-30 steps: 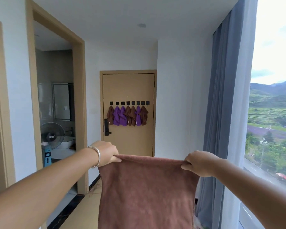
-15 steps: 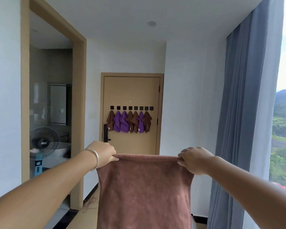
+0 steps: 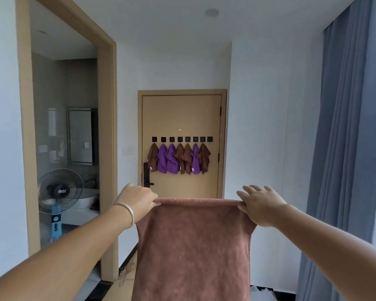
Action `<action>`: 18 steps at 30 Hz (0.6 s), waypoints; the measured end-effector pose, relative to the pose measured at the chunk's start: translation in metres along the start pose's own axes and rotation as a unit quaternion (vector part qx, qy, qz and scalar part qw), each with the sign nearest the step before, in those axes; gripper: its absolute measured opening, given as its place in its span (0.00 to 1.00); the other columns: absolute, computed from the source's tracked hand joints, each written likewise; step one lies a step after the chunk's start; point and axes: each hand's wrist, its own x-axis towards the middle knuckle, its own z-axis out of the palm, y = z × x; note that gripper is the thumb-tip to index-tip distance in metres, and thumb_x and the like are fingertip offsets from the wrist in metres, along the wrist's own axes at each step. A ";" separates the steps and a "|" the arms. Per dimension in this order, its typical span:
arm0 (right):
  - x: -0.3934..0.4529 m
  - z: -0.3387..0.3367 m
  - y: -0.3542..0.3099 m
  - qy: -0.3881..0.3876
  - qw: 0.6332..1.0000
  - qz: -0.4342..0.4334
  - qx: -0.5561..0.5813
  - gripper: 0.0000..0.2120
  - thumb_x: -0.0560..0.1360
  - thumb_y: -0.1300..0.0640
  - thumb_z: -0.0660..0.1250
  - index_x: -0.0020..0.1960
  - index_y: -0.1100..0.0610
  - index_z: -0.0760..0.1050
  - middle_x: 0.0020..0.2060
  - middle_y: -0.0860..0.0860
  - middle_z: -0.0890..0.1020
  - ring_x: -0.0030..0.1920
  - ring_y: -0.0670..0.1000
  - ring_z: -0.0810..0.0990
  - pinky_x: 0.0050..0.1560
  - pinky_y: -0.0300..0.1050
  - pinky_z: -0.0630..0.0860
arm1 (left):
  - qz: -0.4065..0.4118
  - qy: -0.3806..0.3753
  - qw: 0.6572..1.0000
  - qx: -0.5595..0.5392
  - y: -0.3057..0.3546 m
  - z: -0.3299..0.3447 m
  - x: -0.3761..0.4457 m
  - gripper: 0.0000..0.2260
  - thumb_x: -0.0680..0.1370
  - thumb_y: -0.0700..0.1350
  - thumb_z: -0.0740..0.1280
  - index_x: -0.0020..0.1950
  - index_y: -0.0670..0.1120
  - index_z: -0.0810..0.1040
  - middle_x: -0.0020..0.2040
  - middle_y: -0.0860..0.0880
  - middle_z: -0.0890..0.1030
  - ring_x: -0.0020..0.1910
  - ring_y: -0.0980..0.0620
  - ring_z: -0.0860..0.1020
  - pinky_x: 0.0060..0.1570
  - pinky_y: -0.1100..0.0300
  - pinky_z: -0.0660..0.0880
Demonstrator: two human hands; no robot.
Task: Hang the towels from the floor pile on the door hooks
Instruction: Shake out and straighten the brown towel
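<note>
Towel (image 3: 193,246), brown, hangs near center; left hand (image 3: 137,202) pinches its top left corner, right hand (image 3: 261,205) pinches top right corner, other fingers spread. Far door (image 3: 182,114): 7 towels (image 3: 179,158) on hooks (image 3: 181,139).

Both forearms are bare, and a thin silver bangle (image 3: 126,213) circles the left wrist.

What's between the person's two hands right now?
In the head view, the top edge of a brown towel stretches between them. The left hand pinches one corner, the right hand the other, and the towel hangs down below.
</note>
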 end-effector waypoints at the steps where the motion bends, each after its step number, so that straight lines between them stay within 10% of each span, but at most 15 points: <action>1: 0.009 0.004 0.000 0.010 1.000 0.007 0.005 0.24 0.82 0.42 0.45 0.75 0.49 0.57 0.75 0.51 0.61 0.75 0.53 0.57 0.73 0.57 0.56 | -0.012 0.011 1.000 -0.010 -0.002 0.007 0.007 0.17 0.82 0.58 0.51 0.53 0.54 0.77 0.50 0.53 0.81 0.51 0.50 0.78 0.57 0.54 0.69; 8: 0.094 0.046 0.015 0.043 0.998 0.004 0.047 0.24 0.82 0.43 0.45 0.76 0.50 0.54 0.75 0.50 0.60 0.75 0.53 0.56 0.74 0.58 0.54 | -0.050 0.032 0.998 -0.023 -0.004 0.045 0.078 0.19 0.84 0.53 0.51 0.74 0.54 0.63 0.65 0.55 0.75 0.64 0.52 0.73 0.65 0.52 0.61; 18: 0.243 0.083 0.091 0.075 0.994 0.003 0.084 0.23 0.82 0.45 0.45 0.75 0.50 0.54 0.75 0.50 0.60 0.76 0.53 0.55 0.74 0.57 0.55 | -0.081 0.029 0.996 -0.026 0.011 0.078 0.238 0.19 0.84 0.51 0.49 0.76 0.53 0.59 0.63 0.54 0.77 0.62 0.51 0.75 0.65 0.49 0.63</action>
